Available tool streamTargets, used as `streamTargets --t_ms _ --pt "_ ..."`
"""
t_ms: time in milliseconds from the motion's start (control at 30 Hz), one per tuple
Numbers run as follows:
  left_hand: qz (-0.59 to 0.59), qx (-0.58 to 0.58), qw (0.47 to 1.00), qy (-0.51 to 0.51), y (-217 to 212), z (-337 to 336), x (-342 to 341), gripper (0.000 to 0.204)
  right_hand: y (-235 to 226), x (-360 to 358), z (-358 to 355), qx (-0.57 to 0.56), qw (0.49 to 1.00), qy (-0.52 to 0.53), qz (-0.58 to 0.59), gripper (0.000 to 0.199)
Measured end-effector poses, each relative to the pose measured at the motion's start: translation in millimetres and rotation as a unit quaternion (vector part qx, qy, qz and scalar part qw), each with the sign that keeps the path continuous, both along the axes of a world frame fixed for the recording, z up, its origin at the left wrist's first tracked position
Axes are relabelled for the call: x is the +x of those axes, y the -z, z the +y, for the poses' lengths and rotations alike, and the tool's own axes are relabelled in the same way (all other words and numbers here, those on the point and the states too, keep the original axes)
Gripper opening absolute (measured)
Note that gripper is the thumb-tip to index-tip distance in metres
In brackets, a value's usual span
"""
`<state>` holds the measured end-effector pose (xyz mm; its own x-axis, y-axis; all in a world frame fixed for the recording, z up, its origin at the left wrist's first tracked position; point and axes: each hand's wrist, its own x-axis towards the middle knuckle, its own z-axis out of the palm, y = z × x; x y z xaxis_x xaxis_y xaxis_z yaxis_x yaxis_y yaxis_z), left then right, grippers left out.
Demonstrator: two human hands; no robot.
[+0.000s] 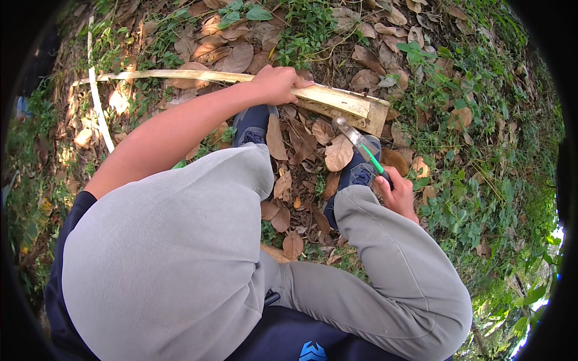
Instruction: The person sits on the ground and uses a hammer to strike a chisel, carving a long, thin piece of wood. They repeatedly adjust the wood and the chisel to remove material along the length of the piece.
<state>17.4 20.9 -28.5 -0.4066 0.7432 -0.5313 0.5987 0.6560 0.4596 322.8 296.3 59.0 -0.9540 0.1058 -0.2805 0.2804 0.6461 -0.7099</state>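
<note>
My left hand [278, 84] is closed around a long, pale wooden strip [337, 101]. The strip's right end lies along a wider wooden board [378, 117], and its thin left part stretches far out to the left over the ground. In my right hand [399, 194] is a hammer [366, 150] with a green and black handle, gripped near the handle's end. Its metal head is just on the near side of the board, above my right shoe; whether it touches the board I cannot tell.
Brown dry leaves [295, 129] and green plants [475, 174] cover the soil. Another pale stick [97, 108] crosses the strip at the far left. My dark blue shoes [251, 125] stand close to the wood, with my grey-trousered knees bent below.
</note>
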Motion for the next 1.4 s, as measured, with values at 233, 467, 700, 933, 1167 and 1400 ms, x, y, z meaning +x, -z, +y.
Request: streamTargets --t_ms 233,467,700,933,1167,1400 --pt "-0.006 0.0 1.0 -0.004 0.0 0.8 -0.3 0.064 14.5 -10.7 -15.2 0.08 0.989 0.096 -0.077 0.036" --pt "-0.002 -0.002 1.0 -0.005 2.3 -1.7 0.0 0.064 15.0 1.8 -12.5 0.069 0.992 0.105 -0.007 0.034" --pt "0.046 0.048 0.998 -0.004 9.8 -3.1 1.7 0.06 14.9 -5.4 -16.3 0.132 0.99 0.042 -0.007 0.032" --pt "0.004 -0.003 1.0 0.001 2.9 1.7 -0.7 0.063 11.2 2.3 -9.5 0.064 0.99 0.116 0.043 0.032" --pt "0.005 -0.005 1.0 0.003 1.1 2.4 -0.1 0.064 11.3 -9.9 -13.3 0.137 0.986 0.074 -0.055 0.031" --pt "0.005 0.011 1.0 -0.001 4.1 -0.8 -0.4 0.064 14.8 13.0 -2.5 0.073 0.99 0.12 0.014 0.031"
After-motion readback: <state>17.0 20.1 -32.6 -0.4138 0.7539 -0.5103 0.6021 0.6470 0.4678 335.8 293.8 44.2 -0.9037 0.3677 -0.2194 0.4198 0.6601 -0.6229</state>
